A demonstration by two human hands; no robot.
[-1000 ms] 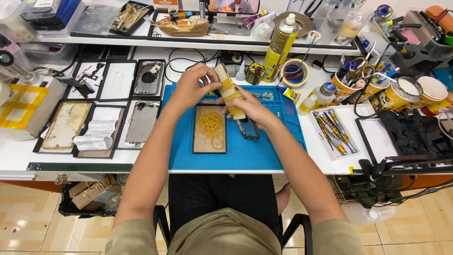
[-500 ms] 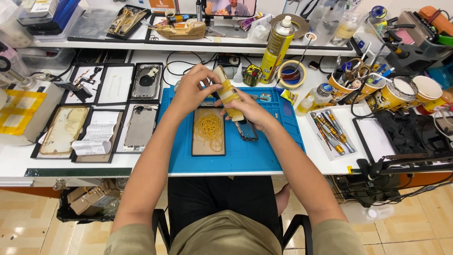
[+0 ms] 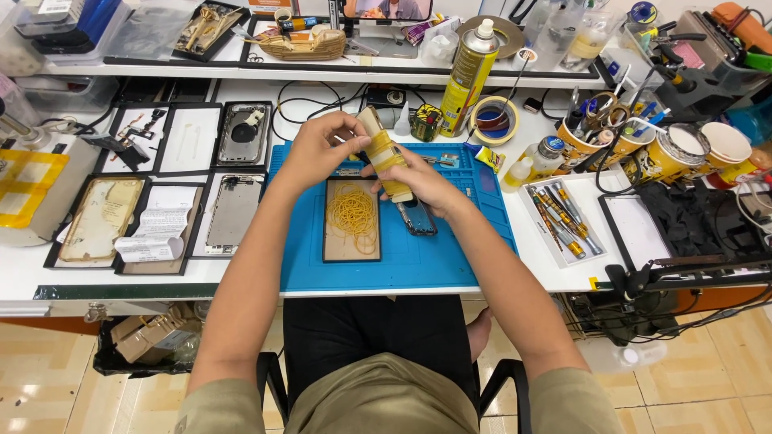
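Both hands share the grip on a slim phone-shaped slab (image 3: 385, 154) wrapped in yellow rubber bands: the left hand (image 3: 320, 149) pinches its upper end, the right hand (image 3: 420, 182) clasps its lower half. It hangs tilted above the blue mat (image 3: 474, 241) on the desk (image 3: 531, 257). Palms and fingers cover much of the slab, so its face is hard to make out. Beneath it lies a shallow tray (image 3: 331, 251) of loose yellow rubber bands (image 3: 352, 212); a dark frame (image 3: 418, 219) is partly hidden under the right wrist.
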